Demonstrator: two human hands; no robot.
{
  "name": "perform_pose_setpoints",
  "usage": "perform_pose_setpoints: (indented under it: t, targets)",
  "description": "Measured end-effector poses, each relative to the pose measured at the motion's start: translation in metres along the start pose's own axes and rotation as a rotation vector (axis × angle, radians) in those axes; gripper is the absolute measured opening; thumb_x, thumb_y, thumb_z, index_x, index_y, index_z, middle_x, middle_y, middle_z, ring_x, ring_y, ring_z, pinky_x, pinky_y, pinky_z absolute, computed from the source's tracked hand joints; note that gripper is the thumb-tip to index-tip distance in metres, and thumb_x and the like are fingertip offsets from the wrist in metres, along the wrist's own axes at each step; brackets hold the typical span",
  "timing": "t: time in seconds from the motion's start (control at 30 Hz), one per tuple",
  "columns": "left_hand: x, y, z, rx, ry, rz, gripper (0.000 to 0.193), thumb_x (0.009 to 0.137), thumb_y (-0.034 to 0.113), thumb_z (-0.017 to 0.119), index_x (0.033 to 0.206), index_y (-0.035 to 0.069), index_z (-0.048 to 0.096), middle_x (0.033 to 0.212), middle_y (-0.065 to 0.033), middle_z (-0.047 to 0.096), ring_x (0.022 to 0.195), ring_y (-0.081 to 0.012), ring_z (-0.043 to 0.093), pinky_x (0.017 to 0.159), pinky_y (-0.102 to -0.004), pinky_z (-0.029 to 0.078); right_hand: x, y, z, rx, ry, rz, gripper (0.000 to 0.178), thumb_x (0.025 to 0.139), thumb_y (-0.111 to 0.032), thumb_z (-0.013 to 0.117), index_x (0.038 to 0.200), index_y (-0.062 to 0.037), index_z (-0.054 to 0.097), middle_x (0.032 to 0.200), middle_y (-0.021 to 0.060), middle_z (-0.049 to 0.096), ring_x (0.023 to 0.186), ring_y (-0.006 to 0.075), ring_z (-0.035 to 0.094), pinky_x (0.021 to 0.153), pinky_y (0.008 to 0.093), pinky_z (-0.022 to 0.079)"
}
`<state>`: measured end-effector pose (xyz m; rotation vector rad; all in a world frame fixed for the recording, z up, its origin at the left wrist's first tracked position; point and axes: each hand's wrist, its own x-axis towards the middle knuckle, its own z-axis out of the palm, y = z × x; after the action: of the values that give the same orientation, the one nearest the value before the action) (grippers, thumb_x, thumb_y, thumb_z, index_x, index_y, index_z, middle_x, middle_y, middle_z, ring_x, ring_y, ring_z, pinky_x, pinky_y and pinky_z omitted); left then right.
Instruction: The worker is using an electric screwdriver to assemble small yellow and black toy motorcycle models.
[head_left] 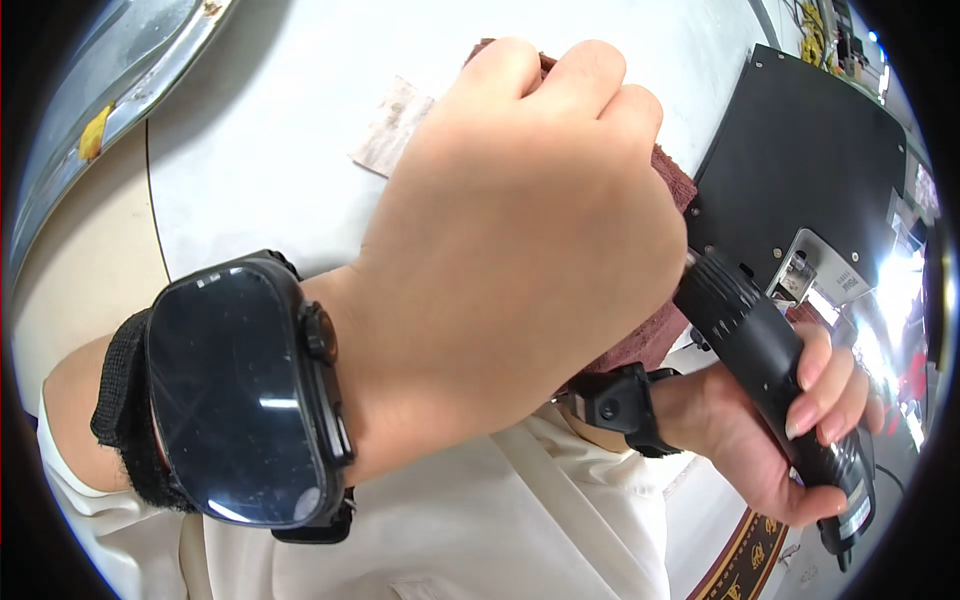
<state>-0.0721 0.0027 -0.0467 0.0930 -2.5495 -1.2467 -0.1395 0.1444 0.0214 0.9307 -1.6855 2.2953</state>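
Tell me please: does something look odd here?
Perhaps two things: a pale, brown-stained scrap lies askew on the white table beside the left hand, and a yellow patch stands out on the shiny rim at left.

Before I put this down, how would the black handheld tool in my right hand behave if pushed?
The black handheld tool may roll, since its barrel looks round. It probably feels stiff, as its casing looks hard and straight. The slotted end likely grips better than the smoother middle.

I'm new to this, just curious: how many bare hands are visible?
2: the left hand at centre, back facing up; the right hand at lower right, gripping a black cylindrical tool.
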Motion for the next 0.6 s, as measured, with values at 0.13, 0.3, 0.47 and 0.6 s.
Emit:
perform_pose_setpoints:
  t: [0.13, 0.3, 0.47, 0.6]
  targets:
    - [-0.002, 0.004, 0.000, -0.085, -0.056, -0.103, 0.016, 0.051, 0.008, 0.067, 0.060, 0.009, 0.054, 0.071, -0.0010, 0.045, 0.074, -0.0203, 0.046, 0.064, -0.0325, 0.035, -0.001, -0.003, -0.003, 0.008, -0.015, 0.009, 0.047, 0.063, -0.030, 0.071, 0.093, -0.0055, 0.046, 0.068, -0.0014, 0.049, 0.050, 0.0092, 0.047, 0.059, 0.0243, 0.037]
    - [0.000, 0.003, -0.001, -0.042, -0.095, -0.011, 0.018, 0.051, 0.006, 0.066, 0.061, 0.010, 0.051, 0.070, 0.0006, 0.046, 0.072, -0.0198, 0.045, 0.063, -0.0318, 0.032, -0.001, -0.006, -0.003, -0.018, -0.019, 0.006, 0.047, 0.063, -0.029, 0.071, 0.094, -0.0055, 0.045, 0.068, -0.0017, 0.050, 0.050, 0.0086, 0.048, 0.058, 0.0240, 0.038]
    - [0.002, -0.004, -0.005, -0.018, -0.134, 0.054, 0.022, 0.051, 0.006, 0.067, 0.067, 0.011, 0.053, 0.074, -0.0005, 0.046, 0.071, -0.0205, 0.043, 0.065, -0.0326, 0.029, 0.003, -0.003, -0.010, 0.068, -0.082, 0.057, 0.046, 0.065, -0.027, 0.070, 0.095, -0.0051, 0.043, 0.068, -0.0017, 0.052, 0.050, 0.0075, 0.048, 0.058, 0.0239, 0.038]
    - [0.001, -0.005, -0.006, -0.046, -0.142, 0.052, 0.023, 0.052, 0.006, 0.068, 0.068, 0.011, 0.054, 0.076, -0.0017, 0.046, 0.071, -0.0211, 0.043, 0.066, -0.0329, 0.029, 0.002, -0.002, -0.012, 0.149, -0.040, 0.073, 0.045, 0.065, -0.025, 0.069, 0.096, -0.0043, 0.043, 0.067, -0.0014, 0.052, 0.050, 0.0074, 0.048, 0.058, 0.0239, 0.038]
